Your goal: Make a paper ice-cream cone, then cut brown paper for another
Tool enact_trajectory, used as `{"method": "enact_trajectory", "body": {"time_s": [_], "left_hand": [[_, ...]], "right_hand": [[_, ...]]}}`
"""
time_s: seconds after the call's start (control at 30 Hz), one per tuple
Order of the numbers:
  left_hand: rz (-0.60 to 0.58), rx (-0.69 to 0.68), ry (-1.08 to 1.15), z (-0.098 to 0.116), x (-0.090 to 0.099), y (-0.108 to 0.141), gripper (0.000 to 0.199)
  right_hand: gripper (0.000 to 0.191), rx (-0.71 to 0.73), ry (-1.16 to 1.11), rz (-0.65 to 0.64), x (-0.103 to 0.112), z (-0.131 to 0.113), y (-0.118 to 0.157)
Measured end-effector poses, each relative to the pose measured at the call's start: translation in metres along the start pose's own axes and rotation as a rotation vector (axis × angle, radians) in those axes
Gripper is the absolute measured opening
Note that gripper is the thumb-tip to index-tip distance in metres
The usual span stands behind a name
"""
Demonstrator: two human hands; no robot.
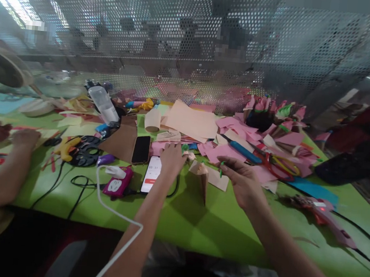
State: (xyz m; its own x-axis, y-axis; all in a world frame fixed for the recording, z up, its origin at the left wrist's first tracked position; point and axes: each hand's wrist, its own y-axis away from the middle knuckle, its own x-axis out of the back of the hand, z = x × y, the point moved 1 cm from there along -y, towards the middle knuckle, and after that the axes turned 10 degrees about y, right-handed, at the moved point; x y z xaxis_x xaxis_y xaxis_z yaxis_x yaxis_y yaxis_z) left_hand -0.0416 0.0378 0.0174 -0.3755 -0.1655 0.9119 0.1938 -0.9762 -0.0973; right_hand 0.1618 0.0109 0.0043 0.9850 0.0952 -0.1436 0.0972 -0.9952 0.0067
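Observation:
My right hand (245,180) pinches a small green strip (222,169) between thumb and fingers, above the green table. Beside it a brown paper cone (203,184) stands with its point toward me, a pale piece of paper (217,180) lying behind it. My left hand (171,161) reaches past a lit phone (150,174), its fingers stretched onto the pink and tan paper scraps. A small crumpled pale piece (189,155) lies just right of those fingers; the fingertips are partly blurred.
A pink glue gun (336,225) with a cord lies at right, near scissors (283,166) and a blue-handled tool (245,152). A pink power strip (119,184) and white cable lie left of my arm. A co-worker's hands (24,139) are at far left. Paper flowers (264,105) stand behind.

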Motion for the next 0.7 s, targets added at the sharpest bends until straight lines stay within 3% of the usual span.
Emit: {"method": "enact_trajectory", "body": {"time_s": [0.1, 0.17, 0.2, 0.27, 0.37, 0.5, 0.63, 0.7], "left_hand": [[0.159, -0.063, 0.273, 0.008, -0.002, 0.009, 0.049], [0.185, -0.135, 0.626, 0.018, -0.005, 0.021, 0.044], [0.131, -0.161, 0.847, 0.024, -0.008, 0.028, 0.042], [-0.026, -0.078, 1.307, 0.037, -0.016, 0.042, 0.04], [-0.228, 0.046, 1.733, 0.054, -0.029, 0.057, 0.04], [-0.254, 0.121, 2.03, 0.064, -0.039, 0.061, 0.036], [-0.201, 0.244, 2.145, 0.06, -0.04, 0.058, 0.028], [-0.189, 0.242, 2.145, 0.06, -0.04, 0.062, 0.029]], "right_hand": [[0.035, 0.022, 0.032, -0.033, -0.004, 0.003, -0.006], [0.033, 0.069, 0.076, -0.043, -0.007, 0.004, -0.008], [0.031, 0.101, 0.106, -0.05, -0.009, 0.003, -0.008], [0.028, 0.188, 0.194, -0.055, -0.013, 0.0, -0.008], [0.018, 0.374, 0.416, 0.006, -0.019, -0.005, -0.003], [0.023, 0.514, 0.648, 0.068, -0.022, -0.006, 0.004], [0.041, 0.452, 0.591, -0.03, -0.016, -0.005, 0.007], [0.045, 0.432, 0.537, -0.018, -0.012, -0.01, 0.004]]}}
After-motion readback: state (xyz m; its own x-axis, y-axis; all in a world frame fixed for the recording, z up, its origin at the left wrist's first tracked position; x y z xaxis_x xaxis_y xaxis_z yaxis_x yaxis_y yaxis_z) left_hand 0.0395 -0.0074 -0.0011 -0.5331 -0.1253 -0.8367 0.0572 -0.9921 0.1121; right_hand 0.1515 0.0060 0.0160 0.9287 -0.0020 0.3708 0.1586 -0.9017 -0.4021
